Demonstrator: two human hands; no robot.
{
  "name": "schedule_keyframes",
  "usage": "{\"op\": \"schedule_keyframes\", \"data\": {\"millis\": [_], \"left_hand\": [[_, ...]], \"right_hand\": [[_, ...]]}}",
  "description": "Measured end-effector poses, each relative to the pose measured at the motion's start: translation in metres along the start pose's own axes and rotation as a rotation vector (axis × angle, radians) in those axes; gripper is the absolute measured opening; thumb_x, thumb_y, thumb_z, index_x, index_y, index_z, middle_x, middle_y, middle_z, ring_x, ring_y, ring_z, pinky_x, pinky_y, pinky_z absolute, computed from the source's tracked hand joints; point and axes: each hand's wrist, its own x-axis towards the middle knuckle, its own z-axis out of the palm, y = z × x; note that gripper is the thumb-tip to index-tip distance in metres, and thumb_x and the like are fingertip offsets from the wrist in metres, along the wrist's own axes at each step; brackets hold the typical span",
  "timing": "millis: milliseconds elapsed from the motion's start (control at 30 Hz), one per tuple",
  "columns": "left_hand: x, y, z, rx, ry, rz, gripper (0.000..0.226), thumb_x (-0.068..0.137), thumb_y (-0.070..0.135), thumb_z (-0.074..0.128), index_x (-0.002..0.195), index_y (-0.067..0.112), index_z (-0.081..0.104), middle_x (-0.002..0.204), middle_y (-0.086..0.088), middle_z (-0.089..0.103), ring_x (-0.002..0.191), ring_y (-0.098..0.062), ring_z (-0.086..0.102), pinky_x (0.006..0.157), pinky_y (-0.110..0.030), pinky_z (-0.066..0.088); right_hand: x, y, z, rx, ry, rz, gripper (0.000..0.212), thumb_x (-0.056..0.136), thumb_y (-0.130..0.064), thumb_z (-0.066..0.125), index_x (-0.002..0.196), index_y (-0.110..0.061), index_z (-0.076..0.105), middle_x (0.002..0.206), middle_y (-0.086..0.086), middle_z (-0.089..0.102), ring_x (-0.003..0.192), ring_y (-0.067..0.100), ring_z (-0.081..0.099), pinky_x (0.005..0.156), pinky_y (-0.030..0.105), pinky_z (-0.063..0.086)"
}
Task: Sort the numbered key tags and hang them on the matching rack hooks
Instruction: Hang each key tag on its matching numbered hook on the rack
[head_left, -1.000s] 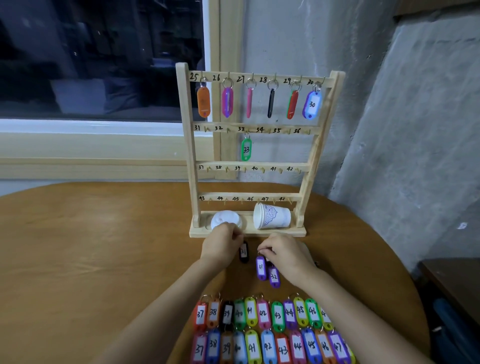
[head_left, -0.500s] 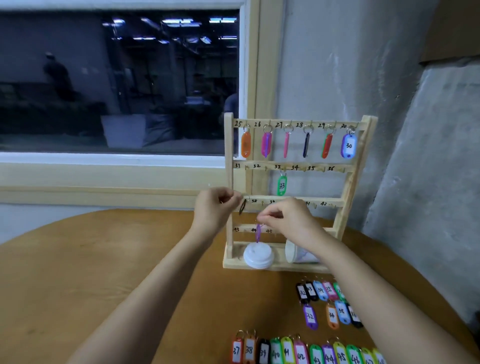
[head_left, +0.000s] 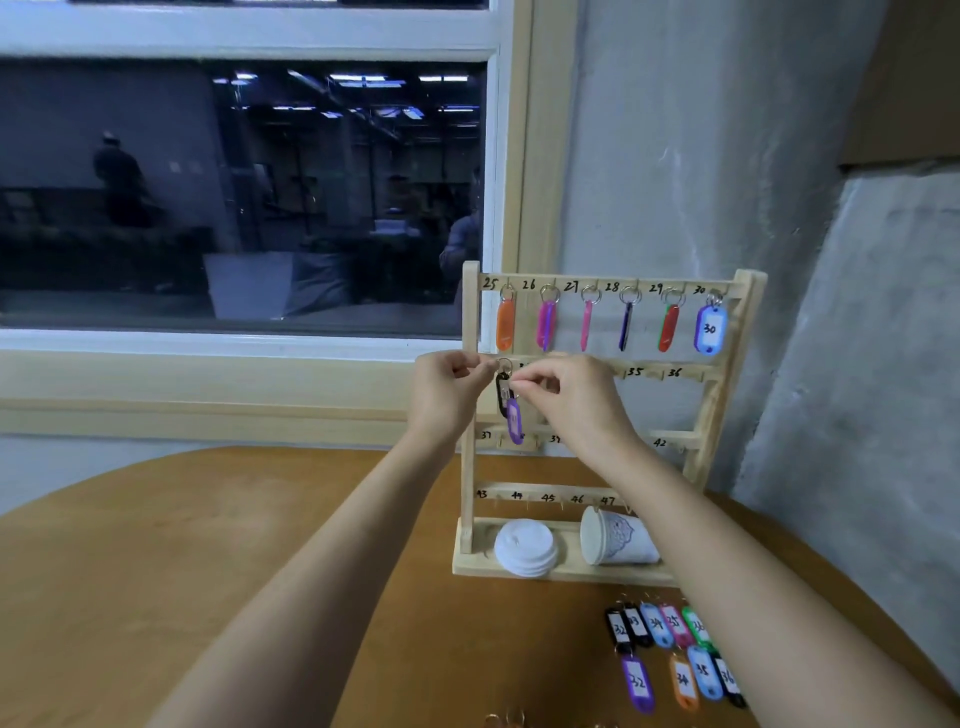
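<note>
Head camera, my only feed: wooden rack (head_left: 740, 332) stands upright at the far side of the round table (head_left: 208, 545), against the wall beside the window (head_left: 234, 182). Top rail, hooks 25 to 30, is full: orange tag (head_left: 505, 325), magenta tag (head_left: 546, 325), pink tag (head_left: 586, 325), dark tag (head_left: 626, 325), red tag (head_left: 668, 327), blue tag (head_left: 710, 329) marked 30. Both hands are raised at the left end of the second rail. Left hand (head_left: 447, 387): thumb and forefinger pinched narrow on the metal ring of a black tag (head_left: 501, 397), right at the rail's first hook; I cannot tell whether the ring sits on the hook. Right hand (head_left: 566, 395): fingertips pinch the ring of a purple tag (head_left: 514, 422), which dangles just below and overlaps the black tag's lower end. This hand covers the middle of that rail; only 35 and 36 read clear. On the rack's base a white lid (head_left: 525, 548) lies flat and a paper cup (head_left: 615, 538) lies on its side. Loose tags (head_left: 670, 654) lie in two short rows on the table in front of the base, lower right, numbers in the thirties.
</note>
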Motion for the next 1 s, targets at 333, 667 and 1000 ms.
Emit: {"op": "schedule_keyframes", "data": {"millis": [333, 667, 1000], "left_hand": [[0.006, -0.014, 0.003, 0.246, 0.011, 0.082, 0.020, 0.088, 0.020, 0.064, 0.069, 0.021, 0.064, 0.057, 0.011, 0.058, 0.052, -0.004, 0.049, 0.055, -0.024, 0.039], [-0.031, -0.035, -0.008, 0.583, -0.114, 0.109, 0.014, 0.085, 0.029, 0.065, 0.098, 0.025, 0.063, 0.063, 0.010, 0.053, 0.056, -0.006, 0.049, 0.049, -0.025, 0.031], [-0.097, -0.099, 0.038, 0.553, -0.469, -0.003, 0.007, 0.081, 0.022, 0.069, 0.087, 0.020, 0.066, 0.067, 0.017, 0.056, 0.069, -0.006, 0.057, 0.065, -0.016, 0.043]], "right_hand": [[0.017, -0.007, 0.014, -0.333, 0.206, 0.001, 0.015, 0.087, -0.030, 0.063, 0.076, -0.025, 0.072, 0.077, -0.005, 0.059, 0.072, 0.016, 0.054, 0.047, 0.016, 0.026], [-0.014, 0.000, 0.012, -0.487, 0.069, -0.100, 0.021, 0.091, -0.023, 0.060, 0.111, -0.024, 0.068, 0.095, -0.004, 0.054, 0.088, 0.019, 0.054, 0.062, 0.026, 0.035], [-0.113, 0.081, 0.014, -0.256, -0.253, 0.212, 0.014, 0.087, -0.026, 0.066, 0.099, -0.028, 0.072, 0.087, -0.012, 0.057, 0.079, 0.005, 0.051, 0.060, 0.021, 0.036]]}}
